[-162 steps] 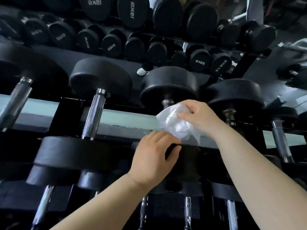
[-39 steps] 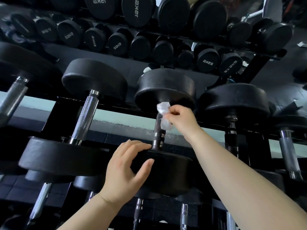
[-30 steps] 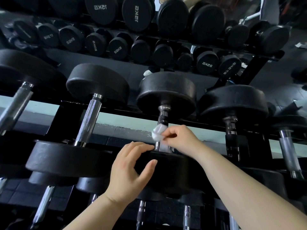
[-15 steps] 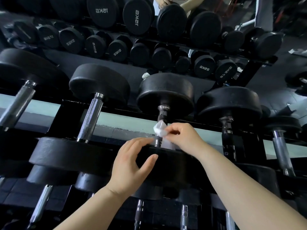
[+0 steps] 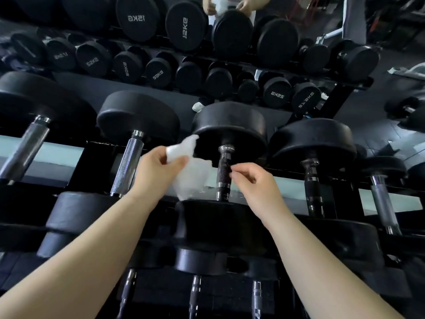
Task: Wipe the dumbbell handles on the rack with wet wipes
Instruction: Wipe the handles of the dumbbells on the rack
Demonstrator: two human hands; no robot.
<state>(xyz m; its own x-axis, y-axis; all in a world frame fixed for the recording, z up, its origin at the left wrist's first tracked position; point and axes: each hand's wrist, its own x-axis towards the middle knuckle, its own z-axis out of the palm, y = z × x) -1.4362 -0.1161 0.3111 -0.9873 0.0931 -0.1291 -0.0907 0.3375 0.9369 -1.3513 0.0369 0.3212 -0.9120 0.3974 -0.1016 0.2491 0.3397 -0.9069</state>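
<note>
A black dumbbell lies on the rack in front of me, its dark knurled handle [image 5: 224,173] bare between the two heads. My left hand [image 5: 156,171] pinches a crumpled white wet wipe [image 5: 188,173] just left of that handle; the wipe hangs down toward the near head. My right hand [image 5: 255,183] sits right of the handle with curled fingers, thumb and forefinger tips together beside the metal, and I see nothing held in it.
More dumbbells lie on either side, one with a silver handle [image 5: 127,166] on the left and one with a dark handle [image 5: 312,187] on the right. Lower tiers hold further handles [image 5: 194,293]. A mirrored wall shows another rack [image 5: 188,72] and a person's hands [image 5: 230,5].
The wipe has passed from my right hand to my left. My left hand has left the near dumbbell head and risen, and the handle is now uncovered.
</note>
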